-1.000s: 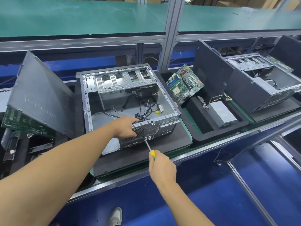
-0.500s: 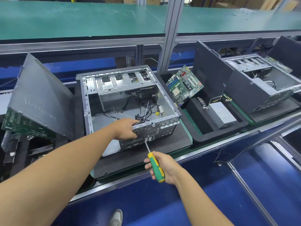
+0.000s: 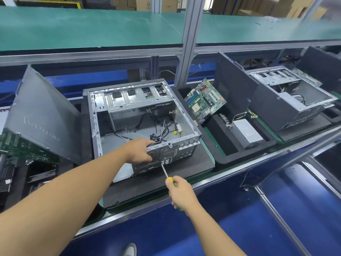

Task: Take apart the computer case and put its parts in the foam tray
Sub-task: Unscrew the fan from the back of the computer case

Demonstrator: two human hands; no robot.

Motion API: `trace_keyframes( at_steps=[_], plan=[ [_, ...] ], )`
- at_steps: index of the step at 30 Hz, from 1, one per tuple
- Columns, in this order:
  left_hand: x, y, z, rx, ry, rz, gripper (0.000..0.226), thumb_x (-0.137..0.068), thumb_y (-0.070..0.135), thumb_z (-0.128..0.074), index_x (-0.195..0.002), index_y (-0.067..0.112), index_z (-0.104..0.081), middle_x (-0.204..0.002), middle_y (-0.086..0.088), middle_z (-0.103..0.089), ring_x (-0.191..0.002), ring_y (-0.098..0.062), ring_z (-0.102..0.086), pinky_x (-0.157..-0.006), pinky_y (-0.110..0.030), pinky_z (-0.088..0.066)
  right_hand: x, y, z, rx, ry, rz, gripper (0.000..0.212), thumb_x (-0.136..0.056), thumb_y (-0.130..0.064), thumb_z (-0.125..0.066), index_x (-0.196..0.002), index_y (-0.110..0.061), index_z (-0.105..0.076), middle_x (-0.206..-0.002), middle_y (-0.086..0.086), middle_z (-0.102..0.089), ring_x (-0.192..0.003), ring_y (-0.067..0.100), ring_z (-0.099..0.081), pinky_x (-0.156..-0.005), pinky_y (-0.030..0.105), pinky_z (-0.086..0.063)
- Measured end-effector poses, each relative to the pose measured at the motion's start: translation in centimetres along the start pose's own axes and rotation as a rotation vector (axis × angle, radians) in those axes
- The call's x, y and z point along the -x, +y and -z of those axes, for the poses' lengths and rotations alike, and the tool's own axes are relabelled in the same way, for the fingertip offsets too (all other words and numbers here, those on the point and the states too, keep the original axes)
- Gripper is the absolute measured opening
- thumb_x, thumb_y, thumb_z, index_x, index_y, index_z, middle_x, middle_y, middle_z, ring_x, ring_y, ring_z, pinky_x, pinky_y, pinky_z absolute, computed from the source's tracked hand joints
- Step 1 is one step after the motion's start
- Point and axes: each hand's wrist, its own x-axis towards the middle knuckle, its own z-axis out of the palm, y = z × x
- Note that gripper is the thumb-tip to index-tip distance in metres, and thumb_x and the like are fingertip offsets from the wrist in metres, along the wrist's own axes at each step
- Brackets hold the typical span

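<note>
1. Half a second ago most of the green-and-yellow handle of the screwdriver (image 3: pixel 164 169) showed in your right hand (image 3: pixel 181 194). Now your fingers are wrapped round it, only the yellow end shows, and the tip is against the rear panel (image 3: pixel 177 150) of the computer case (image 3: pixel 99 115).
2. At far left, the side panel (image 3: pixel 42 115) is already off and leans upright, with a circuit board (image 3: pixel 22 146) at its foot.
3. Your left hand (image 3: pixel 139 151) grips the top edge of the rear panel by the fan grille, fingers curled over the rim, steadying the box.
4. You have the case lying open side up on a black foam pad (image 3: pixel 184 169), between the side panel and the foam tray (image 3: pixel 230 157). Inside it you can see only loose cables (image 3: pixel 162 130) and the drive cage (image 3: pixel 132 100).
5. To the right, the tray holds a motherboard (image 3: pixel 204 99) tilted against its back and a power supply (image 3: pixel 247 133) lying in a pocket. A second case (image 3: pixel 287 100) stands beyond.
6. By my reading you are past halfway: the panel, board and supply are out. The rear-panel screw, the cables and the cage are still left for you.
</note>
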Motion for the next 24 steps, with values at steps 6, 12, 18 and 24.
trace_keyframes(
  at_steps=[6, 12, 18, 24],
  plan=[
    [0.0, 0.0, 0.0, 0.012, 0.000, 0.005, 0.047, -0.082, 0.023, -0.068, -0.128, 0.027, -0.059, -0.104, 0.004, -0.070, -0.085, -0.014, -0.064, -0.079, -0.029, -0.052, 0.4, -0.5, -1.0, 0.741, 0.255, 0.134, 0.032, -0.107, -0.044, -0.033, -0.112, -0.018, -0.050, -0.100, 0.002, -0.068, -0.087, 0.026, -0.067, -0.065, 0.034, -0.044],
    [0.0, -0.1, 0.0, -0.003, 0.001, 0.018, 0.055, -0.082, 0.025, -0.068, -0.136, 0.025, -0.055, -0.119, 0.001, -0.068, -0.099, -0.020, -0.064, -0.086, -0.030, -0.050, -0.1, -1.1, 0.0, -0.146, 0.010, -0.176, 0.032, -0.095, -0.036, -0.046, -0.081, -0.011, -0.060, -0.067, 0.005, -0.060, -0.052, 0.022, -0.045, -0.049, 0.028, -0.037],
    [-0.1, -0.2, -0.1, -0.014, 0.001, 0.015, 0.055, -0.083, 0.026, -0.069, -0.136, 0.026, -0.055, -0.116, 0.001, -0.069, -0.095, -0.018, -0.063, -0.084, -0.029, -0.050, -0.8, -0.1, 1.7, -0.565, -0.329, -0.289, 0.035, -0.104, -0.031, -0.045, -0.100, -0.005, -0.069, -0.069, 0.003, -0.062, -0.055, 0.015, -0.050, -0.052, 0.027, -0.042],
    [-0.3, -0.4, -0.2, -0.021, 0.003, 0.034, 0.060, -0.082, 0.027, -0.069, -0.140, 0.026, -0.051, -0.124, -0.001, -0.067, -0.100, -0.020, -0.062, -0.081, -0.028, -0.047, -0.6, 0.6, 1.2, -0.479, -0.208, -0.170, 0.030, -0.102, -0.032, -0.053, -0.104, -0.005, -0.066, -0.070, 0.004, -0.058, -0.056, 0.018, -0.054, -0.055, 0.031, -0.052]
  ],
)
